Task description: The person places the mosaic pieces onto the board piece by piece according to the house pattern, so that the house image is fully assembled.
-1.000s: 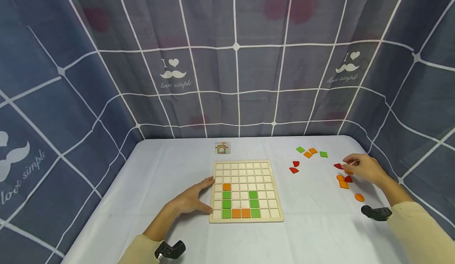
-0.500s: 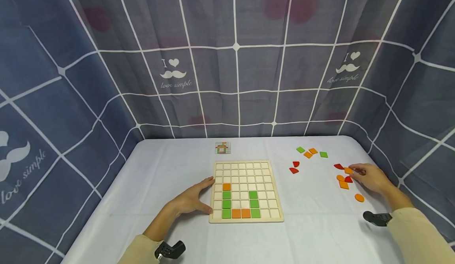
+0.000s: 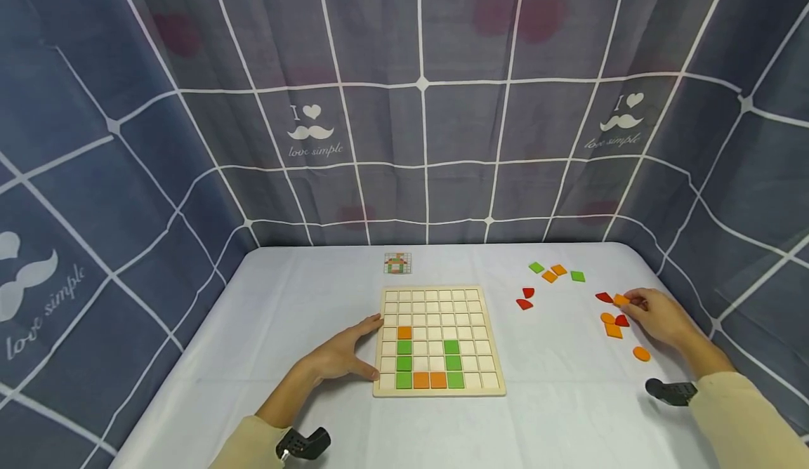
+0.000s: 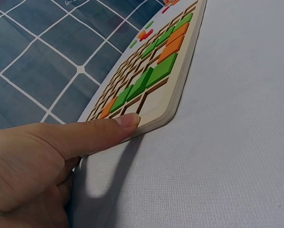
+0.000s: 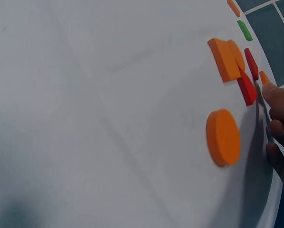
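My left hand (image 3: 341, 354) is spread at the left side of a wooden grid board (image 3: 501, 381), thumb and fingertips at its edge. In the left wrist view the straight thumb (image 4: 99, 134) rests on the board's rim near a rounded corner. Green and orange square tiles sit in several cells, among them a green tile (image 3: 404, 364) and an orange tile (image 3: 438, 380). At the right, my right hand (image 3: 660, 320) pinches an orange square tile (image 3: 621, 300) between thumb and finger. A red piece (image 3: 604, 298) lies just left of it.
Near the right hand lie an orange disc (image 3: 641, 353), another orange square (image 3: 613, 331) and a red piece (image 3: 622, 321). Farther left are red pieces (image 3: 524, 304) and green and orange tiles (image 3: 550, 276). A small pattern card (image 3: 397, 263) lies behind the board.
My right hand has drawn back from beside the red piece and down onto the orange square, which it now pinches. The left hand and board have stayed put.
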Demonstrator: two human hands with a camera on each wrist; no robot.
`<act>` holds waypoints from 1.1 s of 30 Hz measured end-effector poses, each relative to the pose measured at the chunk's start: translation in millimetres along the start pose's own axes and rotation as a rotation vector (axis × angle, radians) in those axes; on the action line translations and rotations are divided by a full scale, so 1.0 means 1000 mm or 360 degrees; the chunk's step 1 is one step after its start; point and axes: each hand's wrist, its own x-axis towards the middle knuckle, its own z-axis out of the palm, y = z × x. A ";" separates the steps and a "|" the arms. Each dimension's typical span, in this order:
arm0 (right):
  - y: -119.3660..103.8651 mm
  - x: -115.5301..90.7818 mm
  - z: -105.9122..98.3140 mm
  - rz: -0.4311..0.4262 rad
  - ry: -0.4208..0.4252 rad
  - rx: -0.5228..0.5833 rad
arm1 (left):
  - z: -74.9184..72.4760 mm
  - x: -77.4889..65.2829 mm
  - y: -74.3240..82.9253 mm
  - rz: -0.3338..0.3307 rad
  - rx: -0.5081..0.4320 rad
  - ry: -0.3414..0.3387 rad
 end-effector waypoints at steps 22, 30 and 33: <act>-0.096 0.039 0.011 -0.0411 0.0008 0.0068 | 0.000 0.001 -0.005 0.0007 -0.0006 0.0001; -0.140 0.047 0.026 -0.0538 -0.0036 0.0135 | 0.000 0.001 -0.004 0.0009 -0.0015 -0.0003; -0.158 0.049 0.033 -0.0598 -0.0069 0.0135 | 0.000 0.001 -0.004 0.0009 -0.0015 -0.0001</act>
